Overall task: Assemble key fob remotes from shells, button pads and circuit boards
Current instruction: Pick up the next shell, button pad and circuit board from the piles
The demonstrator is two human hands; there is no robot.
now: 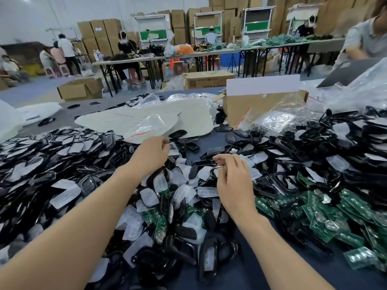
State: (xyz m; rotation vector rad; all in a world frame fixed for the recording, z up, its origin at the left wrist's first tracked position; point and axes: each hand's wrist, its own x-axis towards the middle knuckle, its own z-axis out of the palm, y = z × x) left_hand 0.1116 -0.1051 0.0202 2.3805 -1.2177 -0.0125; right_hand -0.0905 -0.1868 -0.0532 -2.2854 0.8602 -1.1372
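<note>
- Black shell (214, 172) is pinched by curled fingers of the right hand (232, 183) above the pile, likely awaiting a pad.
- Left hand (154, 152) curls at a white button pad (173, 149); grip not clear.
- Green circuit boards (335, 216) lie near, rightward.

Far beyond the hands (233, 183), stacked cardboard boxes (100, 36) stand against a pale wall (31, 13). Before them are white-framed workstations (154, 28) with green panels, and long folding tables (129, 59) on black legs where people sit or stand. Open cartons (80, 88) rest on the grey floor (37, 88), between those tables and the far edge of the blue-covered tabletop (209, 144). The light is bright and even.
</note>
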